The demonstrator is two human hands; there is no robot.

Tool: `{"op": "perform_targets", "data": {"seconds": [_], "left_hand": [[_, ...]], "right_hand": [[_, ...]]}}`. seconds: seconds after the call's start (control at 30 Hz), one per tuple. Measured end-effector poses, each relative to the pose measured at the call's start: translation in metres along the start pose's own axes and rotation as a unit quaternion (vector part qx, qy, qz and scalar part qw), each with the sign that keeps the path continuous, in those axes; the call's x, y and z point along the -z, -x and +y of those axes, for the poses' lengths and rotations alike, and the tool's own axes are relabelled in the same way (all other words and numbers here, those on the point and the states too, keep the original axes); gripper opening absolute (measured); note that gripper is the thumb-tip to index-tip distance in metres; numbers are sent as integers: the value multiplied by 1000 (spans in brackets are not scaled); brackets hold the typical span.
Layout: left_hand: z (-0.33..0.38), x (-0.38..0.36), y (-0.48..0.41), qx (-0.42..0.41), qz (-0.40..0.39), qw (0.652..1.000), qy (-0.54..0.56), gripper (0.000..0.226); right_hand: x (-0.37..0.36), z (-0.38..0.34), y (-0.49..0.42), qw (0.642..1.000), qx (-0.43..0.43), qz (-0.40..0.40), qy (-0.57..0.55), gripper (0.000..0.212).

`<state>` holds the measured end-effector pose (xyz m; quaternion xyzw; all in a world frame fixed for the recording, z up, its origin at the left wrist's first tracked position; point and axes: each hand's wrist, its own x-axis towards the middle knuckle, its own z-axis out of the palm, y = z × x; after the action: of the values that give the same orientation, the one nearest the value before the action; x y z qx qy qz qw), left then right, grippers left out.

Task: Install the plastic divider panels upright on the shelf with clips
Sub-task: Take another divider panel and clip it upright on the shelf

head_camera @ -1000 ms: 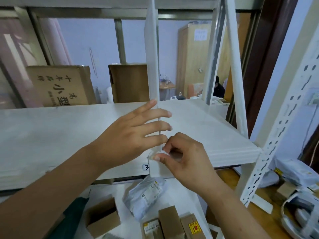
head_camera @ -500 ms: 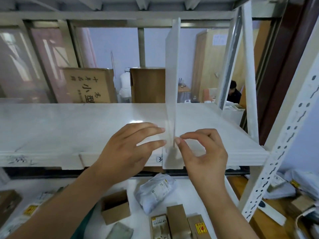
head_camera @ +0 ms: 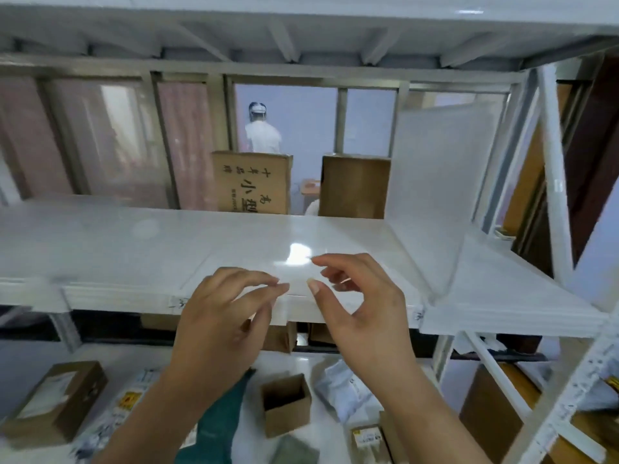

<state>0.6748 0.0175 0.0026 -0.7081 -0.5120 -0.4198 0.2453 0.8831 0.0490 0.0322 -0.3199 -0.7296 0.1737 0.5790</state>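
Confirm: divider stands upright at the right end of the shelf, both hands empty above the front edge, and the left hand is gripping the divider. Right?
Not quite. In the head view the left hand grips nothing; it is apart from the divider, which stands free to the right of both hands. The rest holds: divider upright near the right end of the shelf, right hand also empty, both above the front edge.

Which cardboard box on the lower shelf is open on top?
The small brown box right of the green sleeve, its top open showing a hollow inside. The larger box at far left is closed.
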Motion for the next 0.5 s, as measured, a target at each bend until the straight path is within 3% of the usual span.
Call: {"op": "perform_targets", "data": {"seconds": [0.4,0.5], "left_hand": [[-116,202,95,74,58,993,-70,47],[-137,235,117,104,66,988,-93,42]], "right_hand": [[-205,-117,37,984,41,-149,-89,20],[-244,-141,45,977,47,-179,-109,19]]}}
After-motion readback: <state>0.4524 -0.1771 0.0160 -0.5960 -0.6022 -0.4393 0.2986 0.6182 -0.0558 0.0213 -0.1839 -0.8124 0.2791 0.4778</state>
